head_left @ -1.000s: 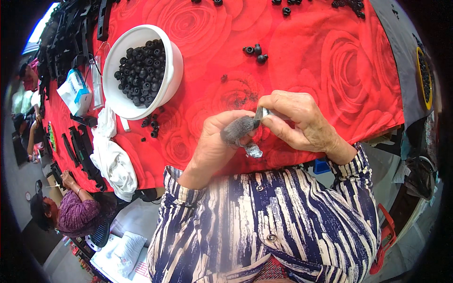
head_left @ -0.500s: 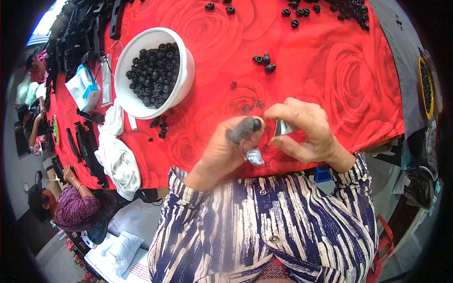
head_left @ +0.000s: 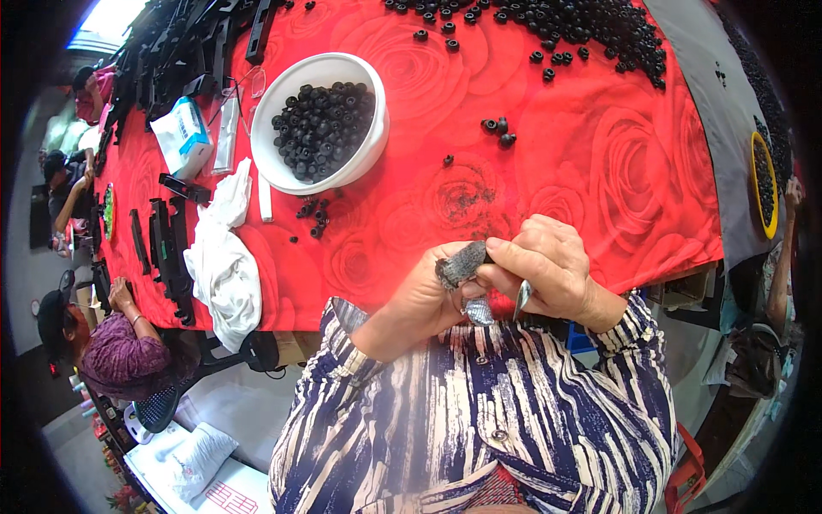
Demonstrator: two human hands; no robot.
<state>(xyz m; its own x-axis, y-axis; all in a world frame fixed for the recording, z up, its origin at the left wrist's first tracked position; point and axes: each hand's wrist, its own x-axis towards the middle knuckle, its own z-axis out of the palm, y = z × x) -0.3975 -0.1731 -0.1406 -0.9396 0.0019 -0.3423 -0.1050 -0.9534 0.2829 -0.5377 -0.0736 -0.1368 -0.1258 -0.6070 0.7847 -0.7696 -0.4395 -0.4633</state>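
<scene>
My left hand (head_left: 411, 300) is closed at the front edge of the red cloth, its thumb wrapped in a worn grey cover (head_left: 462, 264) and one finger in silver wrapping (head_left: 479, 310). At the thumb's tip, fingers meet around a small black piece, mostly hidden. My right hand (head_left: 548, 270) is closed and touches that spot with thumb and forefinger. A small metal blade (head_left: 523, 295) sticks out below its fingers. Black crumbs (head_left: 471, 201) lie on the cloth just beyond. Three black round parts (head_left: 500, 131) lie farther off.
A white bowl (head_left: 380, 128) of black round parts stands left of centre, near a white cloth (head_left: 224, 287). Long black parts (head_left: 171, 51) are piled far left; loose round parts (head_left: 591, 34) spread far right. A person in purple (head_left: 128, 355) sits at left. A yellow-rimmed tray (head_left: 773, 206) is at right.
My hands have come together at the left thumb's tip; before, they were apart. The metal blade has shifted from between the right fingertips to below them. The view has shifted slightly.
</scene>
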